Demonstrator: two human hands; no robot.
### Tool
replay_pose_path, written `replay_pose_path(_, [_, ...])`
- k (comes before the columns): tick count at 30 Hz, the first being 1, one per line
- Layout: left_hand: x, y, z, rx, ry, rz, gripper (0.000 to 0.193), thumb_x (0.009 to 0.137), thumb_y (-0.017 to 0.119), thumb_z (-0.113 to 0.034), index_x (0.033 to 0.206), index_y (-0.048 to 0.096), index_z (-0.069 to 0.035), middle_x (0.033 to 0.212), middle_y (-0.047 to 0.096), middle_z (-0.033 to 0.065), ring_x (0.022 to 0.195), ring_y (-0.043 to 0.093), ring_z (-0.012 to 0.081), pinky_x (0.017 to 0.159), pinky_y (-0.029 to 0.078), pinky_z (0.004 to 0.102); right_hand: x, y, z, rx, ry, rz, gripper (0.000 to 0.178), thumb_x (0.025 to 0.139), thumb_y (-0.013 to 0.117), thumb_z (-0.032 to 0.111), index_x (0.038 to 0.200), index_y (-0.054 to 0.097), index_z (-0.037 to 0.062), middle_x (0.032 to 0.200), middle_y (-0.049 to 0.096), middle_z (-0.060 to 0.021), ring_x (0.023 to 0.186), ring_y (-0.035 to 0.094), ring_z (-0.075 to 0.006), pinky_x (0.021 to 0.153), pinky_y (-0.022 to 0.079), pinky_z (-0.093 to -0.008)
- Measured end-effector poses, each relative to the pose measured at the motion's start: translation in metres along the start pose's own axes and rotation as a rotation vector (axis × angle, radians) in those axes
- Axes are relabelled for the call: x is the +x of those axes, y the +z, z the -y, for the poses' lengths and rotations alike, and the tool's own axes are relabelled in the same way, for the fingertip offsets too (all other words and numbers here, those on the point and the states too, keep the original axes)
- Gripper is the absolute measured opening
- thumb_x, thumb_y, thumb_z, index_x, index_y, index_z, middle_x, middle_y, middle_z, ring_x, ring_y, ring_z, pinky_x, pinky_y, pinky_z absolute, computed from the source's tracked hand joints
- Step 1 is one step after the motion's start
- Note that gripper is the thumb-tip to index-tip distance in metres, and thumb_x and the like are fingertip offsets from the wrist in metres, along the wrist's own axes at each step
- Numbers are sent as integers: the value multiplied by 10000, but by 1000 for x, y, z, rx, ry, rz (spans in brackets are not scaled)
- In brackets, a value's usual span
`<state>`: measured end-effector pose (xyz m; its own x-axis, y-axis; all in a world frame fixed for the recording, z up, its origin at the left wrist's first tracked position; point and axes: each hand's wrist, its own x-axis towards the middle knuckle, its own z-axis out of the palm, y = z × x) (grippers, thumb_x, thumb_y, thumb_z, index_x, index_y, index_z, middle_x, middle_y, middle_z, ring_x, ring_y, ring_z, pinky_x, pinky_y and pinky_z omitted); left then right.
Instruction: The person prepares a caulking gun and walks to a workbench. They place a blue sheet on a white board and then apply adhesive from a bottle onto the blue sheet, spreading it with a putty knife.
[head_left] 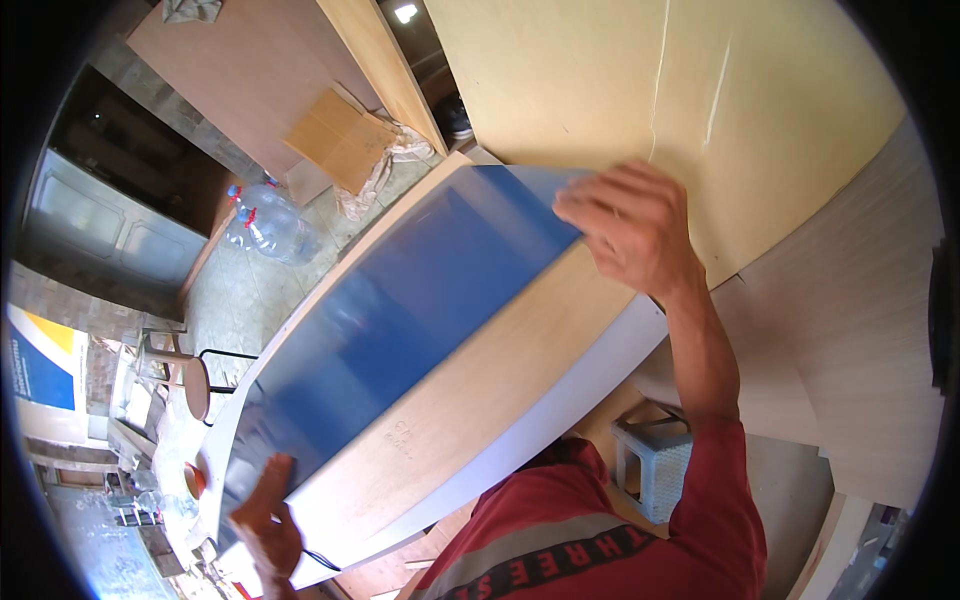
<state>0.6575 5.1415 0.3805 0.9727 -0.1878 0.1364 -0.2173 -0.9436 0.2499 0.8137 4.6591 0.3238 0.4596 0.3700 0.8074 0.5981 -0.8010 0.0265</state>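
Observation:
A long glossy blue sheet (400, 300), seemingly thin and flexible, lies over a pale wooden board (450, 395). Beneath the board, a white panel (590, 370) shows along the near side. My right hand (630, 220) is closed at the sheet's far right corner, fingers curled around its edge; the corner looks pale and slightly raised. At the other end, my left hand (268, 530) is beside the sheet's near left edge, thumb and fingers apart. Its palm is turned downward, and some fingertips are hard to make out.
A large yellowish panel (600, 80) stands at the far right, beside a grey wood-grain panel (850, 300). Under the work surface is a light blue plastic stool (655, 465). Clear plastic bottles (280, 230), cardboard (340, 135) and a round-seated stool (198, 390) stand beyond to the left.

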Motion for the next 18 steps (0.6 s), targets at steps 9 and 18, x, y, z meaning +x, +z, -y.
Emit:
replay_pose_path(9, [128,-106,94,355,130,-343,442,737,447,87,1072,734,53,640,599,169,525,449,187,551,390,366,180,31,-43,102,131,181,213,732,616,-3,898,735,56,766,670,-107,709,624,-295,681,484,-418])
replay_pose_path(18, [240,-154,137,144,-43,-163,189,870,469,14,687,488,-26,548,434,26,491,374,77,479,306,305,258,84,-85,208,68,122,152,748,595,101,818,702,18,811,692,-231,806,672,-407,732,513,-496])
